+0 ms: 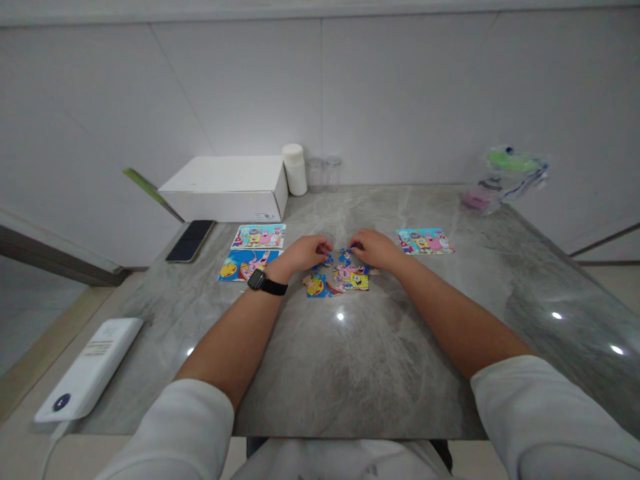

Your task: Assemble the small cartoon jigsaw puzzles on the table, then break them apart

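Observation:
Several cartoon jigsaw puzzle pieces point(359, 279) lie together on the grey marbled table point(345, 373), some joined and some loose or overlapping. My left hand point(309, 252), with a black watch point(263, 281) on its wrist, pinches a small blue puzzle piece point(327, 259) at the upper left of the group. On the other side, my right hand point(374, 248) has its thumb and finger closed at the edge of another blue puzzle piece point(345, 256); its grip is partly hidden. A yellow-and-blue puzzle piece point(316, 286) lies at the group's lower left.
Left of the pieces are two cartoon picture cards point(259, 236), point(237, 265); another picture card point(426, 241) lies right. Behind stand a white box point(225, 190), a white bottle point(295, 171) and two clear glasses. A phone point(191, 241), a power bank point(93, 370) and a plastic bag point(507, 179) sit near the edges.

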Demonstrator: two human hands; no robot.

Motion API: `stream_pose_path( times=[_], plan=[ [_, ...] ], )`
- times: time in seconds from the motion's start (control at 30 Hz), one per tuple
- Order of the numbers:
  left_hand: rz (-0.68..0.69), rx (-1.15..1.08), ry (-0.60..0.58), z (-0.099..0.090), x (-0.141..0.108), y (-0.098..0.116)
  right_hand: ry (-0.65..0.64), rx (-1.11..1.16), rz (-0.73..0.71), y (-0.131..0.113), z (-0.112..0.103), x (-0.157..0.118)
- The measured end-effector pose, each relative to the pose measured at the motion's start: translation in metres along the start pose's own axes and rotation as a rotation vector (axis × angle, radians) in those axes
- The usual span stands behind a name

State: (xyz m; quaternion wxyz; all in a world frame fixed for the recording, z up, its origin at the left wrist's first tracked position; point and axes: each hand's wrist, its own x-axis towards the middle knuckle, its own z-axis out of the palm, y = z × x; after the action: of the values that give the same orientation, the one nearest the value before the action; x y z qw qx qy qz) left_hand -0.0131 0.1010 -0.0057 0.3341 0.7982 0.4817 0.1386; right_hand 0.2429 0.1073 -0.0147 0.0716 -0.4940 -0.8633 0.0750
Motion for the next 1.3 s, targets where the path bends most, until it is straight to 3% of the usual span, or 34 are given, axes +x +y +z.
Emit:
stream_pose_path(
  times=[0.17,0.33,0.5,0.73,1.03,1.2,1.3],
  plan=[
    [-0.019,-0.038,0.031,0.001,0.000,0.000,0.068,0.016,-0.081,-0.004,0.001,-0.001],
    [0.008,-0.169,0.002,-0.001,0.003,-0.001,-0.002,0.009,-0.162,-0.005,0.003,-0.001],
    [0.012,-0.181,0.079,0.000,0.006,-0.004,-0.058,-0.012,-0.147,0.000,-0.001,-0.001],
    [0.080,-0.253,0.120,0.006,0.009,0.002,0.090,0.271,-0.222,-0.018,0.001,0.001],
    [0.142,-0.360,0.216,0.016,0.013,0.002,0.086,0.622,0.129,-0.026,0.013,0.005],
    [0.097,-0.584,0.081,0.017,0.016,-0.005,0.146,0.702,0.113,-0.020,0.019,0.008],
    [0.047,-0.559,0.075,0.016,0.017,-0.011,0.161,0.681,0.114,-0.018,0.020,0.008]
  ],
)
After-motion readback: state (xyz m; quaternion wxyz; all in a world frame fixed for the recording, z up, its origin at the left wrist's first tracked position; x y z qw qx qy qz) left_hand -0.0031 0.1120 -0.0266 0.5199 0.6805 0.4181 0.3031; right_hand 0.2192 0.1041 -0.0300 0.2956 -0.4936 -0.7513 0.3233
